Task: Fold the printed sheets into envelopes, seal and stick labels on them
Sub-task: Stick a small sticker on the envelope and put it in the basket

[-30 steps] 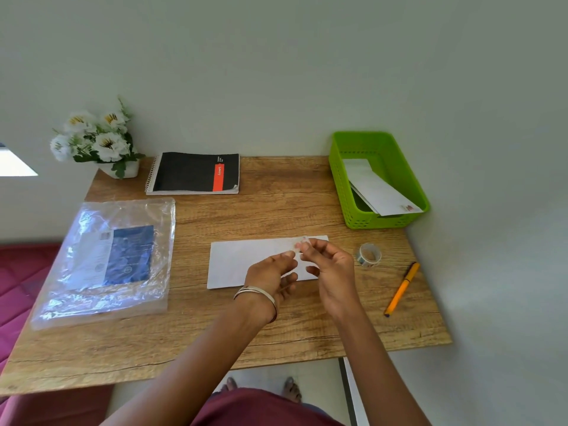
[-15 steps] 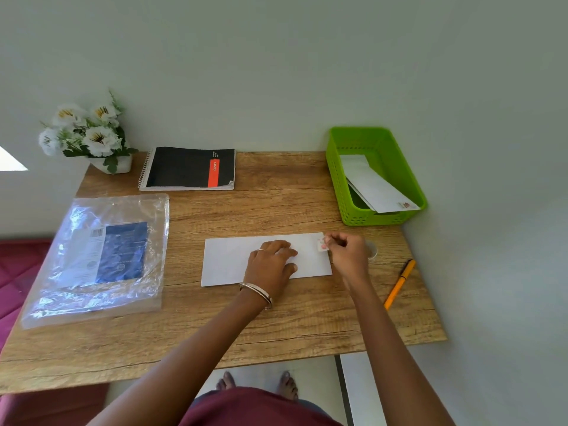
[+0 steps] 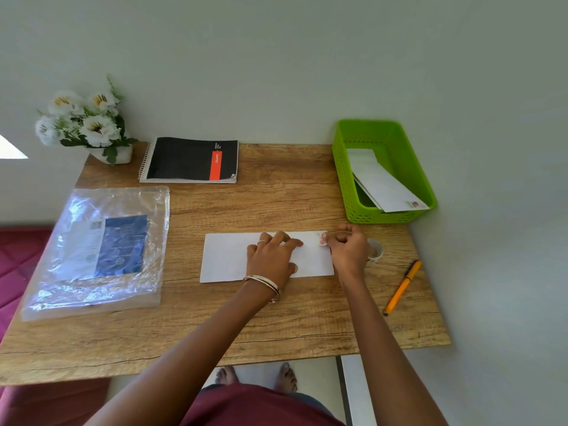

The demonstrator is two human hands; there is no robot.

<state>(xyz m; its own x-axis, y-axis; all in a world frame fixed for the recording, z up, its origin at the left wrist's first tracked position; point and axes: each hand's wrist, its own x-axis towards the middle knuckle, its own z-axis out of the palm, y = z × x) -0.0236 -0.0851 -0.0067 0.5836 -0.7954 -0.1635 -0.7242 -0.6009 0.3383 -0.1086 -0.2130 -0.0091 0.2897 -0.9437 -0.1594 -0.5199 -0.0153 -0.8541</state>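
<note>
Pressing one envelope [image 3: 233, 256] flat, left hand [image 3: 272, 256]; right hand [image 3: 349, 252] pinches one label [image 3: 321, 239].

A home desk corner: wooden table [image 3: 276, 204], flower pot [image 3: 89, 124], notebook [image 3: 190, 159], maroon bedding [image 3: 18, 256] beside.

Bare table [image 3: 276, 204] lies open between notebook [image 3: 192, 159], plastic bag [image 3: 98, 250] and envelope [image 3: 233, 256]; green basket [image 3: 347, 186] blocks the far right corner, tape roll [image 3: 376, 252] and pen [image 3: 402, 287] crowd the right edge.
</note>
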